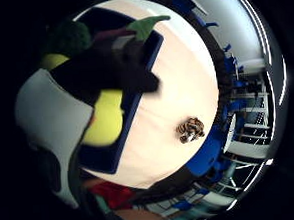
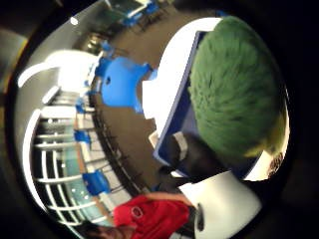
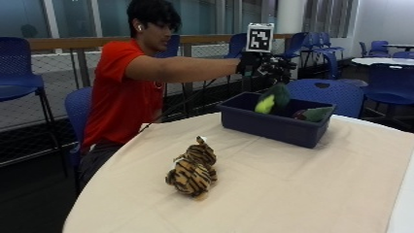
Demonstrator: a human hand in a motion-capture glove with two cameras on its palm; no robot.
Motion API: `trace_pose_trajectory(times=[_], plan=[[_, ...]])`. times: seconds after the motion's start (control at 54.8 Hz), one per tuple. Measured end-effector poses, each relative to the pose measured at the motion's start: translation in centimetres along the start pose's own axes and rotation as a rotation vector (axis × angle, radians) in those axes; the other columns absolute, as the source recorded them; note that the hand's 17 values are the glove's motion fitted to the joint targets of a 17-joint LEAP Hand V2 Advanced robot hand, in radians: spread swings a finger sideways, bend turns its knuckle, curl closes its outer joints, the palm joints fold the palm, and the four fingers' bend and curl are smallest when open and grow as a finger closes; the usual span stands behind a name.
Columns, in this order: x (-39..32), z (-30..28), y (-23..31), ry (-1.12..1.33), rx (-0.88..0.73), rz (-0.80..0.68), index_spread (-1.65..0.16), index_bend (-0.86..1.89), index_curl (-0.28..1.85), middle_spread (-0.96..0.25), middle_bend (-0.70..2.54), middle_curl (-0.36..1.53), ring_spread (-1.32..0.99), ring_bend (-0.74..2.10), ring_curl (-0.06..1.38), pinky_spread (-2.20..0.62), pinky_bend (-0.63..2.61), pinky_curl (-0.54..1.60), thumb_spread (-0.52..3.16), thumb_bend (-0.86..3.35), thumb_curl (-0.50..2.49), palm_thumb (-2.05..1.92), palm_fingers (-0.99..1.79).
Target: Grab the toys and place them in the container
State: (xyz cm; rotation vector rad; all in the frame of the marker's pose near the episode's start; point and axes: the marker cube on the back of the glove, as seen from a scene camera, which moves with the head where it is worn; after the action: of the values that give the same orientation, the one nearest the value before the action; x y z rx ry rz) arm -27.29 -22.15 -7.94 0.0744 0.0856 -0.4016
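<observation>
Navy blue plastic forms the container (image 3: pixel 275 122), a shallow rectangular tub standing on the cream-covered bench (image 3: pixel 310 189). Directly above the container, the person's outstretched arm holds the gloved right hand (image 3: pixel 267 65), whose fingers (image 1: pixel 135 80) curl down around the top of a green and yellow plush toy (image 3: pixel 271 101). That toy hangs partly inside the container, its green fur filling much of the thumb side palm view and its yellow underside showing against the container's blue wall in the little finger side view. A second green toy (image 3: pixel 316 114) lies inside the container, beside the held one. A striped tiger plush (image 3: pixel 193 167) sits upright on the bench, well apart from the container. Behind the container stands a blue chair (image 3: pixel 323 92).
</observation>
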Motion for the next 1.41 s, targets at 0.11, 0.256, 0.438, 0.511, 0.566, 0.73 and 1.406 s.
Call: trace_pose_trajectory(times=[0.11, 0.256, 0.438, 0.511, 0.566, 0.73, 1.406], plan=[[2.5, -0.5, 1.0, -0.051, 0.018, 0.095, -0.42, 0.04, 0.44, -0.23, 0.12, 0.49, -0.20, 0.45, 0.46, -0.11, 1.36, 0.50, 0.96, -0.10, 0.66, 0.16, -0.23], [10.3, 0.1, 4.3, 0.002, -0.007, 0.215, -0.38, 0.09, 0.36, -0.13, 0.12, 0.42, -0.05, 0.30, 0.38, 0.03, 1.38, 0.48, 0.99, -0.08, 0.52, -0.05, -0.24], [20.6, 2.8, 9.7, 0.006, -0.038, 0.426, -0.37, 0.11, 0.30, -0.08, 0.10, 0.35, 0.04, 0.21, 0.36, 0.11, 1.35, 0.44, 0.99, -0.08, 0.41, -0.09, -0.25], [22.9, 3.9, 11.0, 0.017, -0.056, 0.468, -0.37, 0.11, 0.29, -0.07, 0.10, 0.32, 0.06, 0.19, 0.35, 0.13, 1.34, 0.43, 0.98, -0.08, 0.38, -0.09, -0.24], [25.4, 5.5, 12.6, 0.026, -0.079, 0.514, -0.37, 0.11, 0.28, -0.07, 0.10, 0.30, 0.07, 0.18, 0.35, 0.14, 1.33, 0.42, 0.98, -0.08, 0.36, -0.09, -0.25], [30.4, 8.9, 15.4, -0.004, -0.130, 0.611, -0.35, 0.10, 0.24, -0.06, 0.10, 0.26, 0.08, 0.17, 0.33, 0.15, 1.33, 0.40, 0.95, -0.09, 0.31, -0.10, -0.27], [35.6, 16.7, 16.9, -0.050, -0.274, 0.665, -0.36, 0.11, 0.20, -0.05, 0.11, 0.19, 0.09, 0.23, 0.28, 0.12, 1.35, 0.37, 0.96, -0.05, 0.24, -0.05, -0.15]])
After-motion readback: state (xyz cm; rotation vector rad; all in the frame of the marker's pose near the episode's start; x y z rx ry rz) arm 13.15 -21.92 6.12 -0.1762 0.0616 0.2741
